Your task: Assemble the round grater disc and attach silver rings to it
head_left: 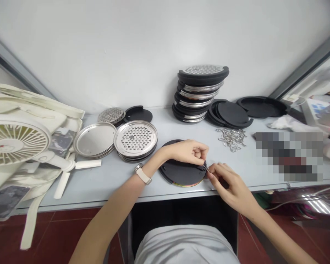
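In front of me lies a black round disc-shaped case [181, 172] with a thin coloured edge at its near side. My left hand [191, 151] is over its far right part, fingers curled closed; what they grip, if anything, is hidden. At the disc's right edge my right hand [225, 179] pinches a small shiny metal wire clip [206, 167]. The clip's upper end reaches close to the left fingertips. A loose pile of similar metal clips [232, 138] lies beyond my right hand.
A tall stack of black and metal discs [199, 93] stands at the back. Black round covers [232, 114] lie right of it. At left are perforated metal grater discs [136, 138], plain metal discs [95, 139] and a white fan [16, 141]. A blurred patch [290, 157] covers something at right.
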The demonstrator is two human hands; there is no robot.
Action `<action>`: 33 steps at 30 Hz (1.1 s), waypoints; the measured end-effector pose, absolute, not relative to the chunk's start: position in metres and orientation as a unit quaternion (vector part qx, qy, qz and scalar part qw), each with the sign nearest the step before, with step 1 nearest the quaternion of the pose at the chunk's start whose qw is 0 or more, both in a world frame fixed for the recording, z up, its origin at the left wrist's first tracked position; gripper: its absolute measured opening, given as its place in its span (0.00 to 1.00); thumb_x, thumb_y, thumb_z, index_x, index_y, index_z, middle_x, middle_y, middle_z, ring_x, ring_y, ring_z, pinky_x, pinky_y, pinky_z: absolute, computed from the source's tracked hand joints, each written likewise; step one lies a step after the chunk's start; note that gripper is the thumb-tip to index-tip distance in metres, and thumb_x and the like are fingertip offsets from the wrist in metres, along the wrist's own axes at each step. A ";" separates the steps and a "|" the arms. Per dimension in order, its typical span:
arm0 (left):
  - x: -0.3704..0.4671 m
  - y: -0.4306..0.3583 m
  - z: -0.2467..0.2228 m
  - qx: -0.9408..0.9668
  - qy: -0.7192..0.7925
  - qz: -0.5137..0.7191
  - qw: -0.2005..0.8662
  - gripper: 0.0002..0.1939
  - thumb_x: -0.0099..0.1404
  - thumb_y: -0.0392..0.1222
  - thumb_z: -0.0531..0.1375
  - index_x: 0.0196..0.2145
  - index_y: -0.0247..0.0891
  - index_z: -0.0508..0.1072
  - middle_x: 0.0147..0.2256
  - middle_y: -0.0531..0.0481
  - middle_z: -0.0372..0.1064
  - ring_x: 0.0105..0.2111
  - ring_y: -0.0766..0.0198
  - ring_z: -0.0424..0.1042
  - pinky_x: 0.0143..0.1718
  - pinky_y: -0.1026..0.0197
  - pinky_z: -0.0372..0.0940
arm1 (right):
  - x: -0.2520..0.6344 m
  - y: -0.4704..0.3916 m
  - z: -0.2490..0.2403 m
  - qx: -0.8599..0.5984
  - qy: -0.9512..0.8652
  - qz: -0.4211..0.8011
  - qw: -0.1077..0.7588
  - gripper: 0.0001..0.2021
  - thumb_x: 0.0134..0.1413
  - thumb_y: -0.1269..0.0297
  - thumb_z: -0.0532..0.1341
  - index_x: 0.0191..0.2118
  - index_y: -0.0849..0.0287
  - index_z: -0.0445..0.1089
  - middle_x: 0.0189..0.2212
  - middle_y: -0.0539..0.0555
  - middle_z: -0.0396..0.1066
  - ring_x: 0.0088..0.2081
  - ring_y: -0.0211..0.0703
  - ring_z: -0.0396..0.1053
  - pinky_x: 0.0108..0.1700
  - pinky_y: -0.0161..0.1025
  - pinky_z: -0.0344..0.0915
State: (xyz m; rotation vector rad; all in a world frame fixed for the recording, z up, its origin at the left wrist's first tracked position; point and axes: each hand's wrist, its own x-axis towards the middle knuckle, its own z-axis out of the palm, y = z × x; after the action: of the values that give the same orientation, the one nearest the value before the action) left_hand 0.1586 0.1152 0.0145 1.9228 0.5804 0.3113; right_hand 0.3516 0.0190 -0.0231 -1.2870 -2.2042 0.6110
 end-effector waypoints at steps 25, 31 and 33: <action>0.158 0.114 0.014 0.809 0.241 0.139 0.518 0.03 0.53 0.35 0.59 0.28 0.35 0.67 0.23 0.56 0.60 0.25 0.72 0.59 0.29 0.66 0.56 | 0.351 0.020 -0.023 -0.486 -0.810 0.226 0.239 0.15 0.65 0.62 0.47 0.25 0.55 0.53 0.22 0.50 0.58 0.29 0.43 0.58 0.32 0.40 0.57; 0.155 0.115 0.017 0.793 0.250 0.125 0.541 0.14 0.55 0.47 0.62 0.34 0.35 0.68 0.23 0.57 0.58 0.23 0.72 0.56 0.27 0.66 0.53 | 0.351 0.021 -0.024 -0.493 -0.803 0.224 0.248 0.15 0.64 0.61 0.47 0.25 0.55 0.56 0.23 0.50 0.59 0.29 0.43 0.59 0.31 0.40 0.58; 0.152 0.114 0.019 0.795 0.249 0.122 0.539 0.23 0.50 0.50 0.65 0.40 0.36 0.68 0.23 0.59 0.56 0.22 0.73 0.54 0.25 0.66 0.51 | 0.351 0.021 -0.024 -0.493 -0.802 0.230 0.245 0.15 0.65 0.61 0.47 0.26 0.55 0.56 0.23 0.50 0.59 0.29 0.43 0.59 0.32 0.40 0.58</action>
State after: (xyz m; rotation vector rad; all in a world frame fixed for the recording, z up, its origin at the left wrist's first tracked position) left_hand 0.1524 0.1145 0.0195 1.8908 0.5926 0.2911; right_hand 0.3507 0.0209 -0.0240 -1.3460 -2.1893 0.6281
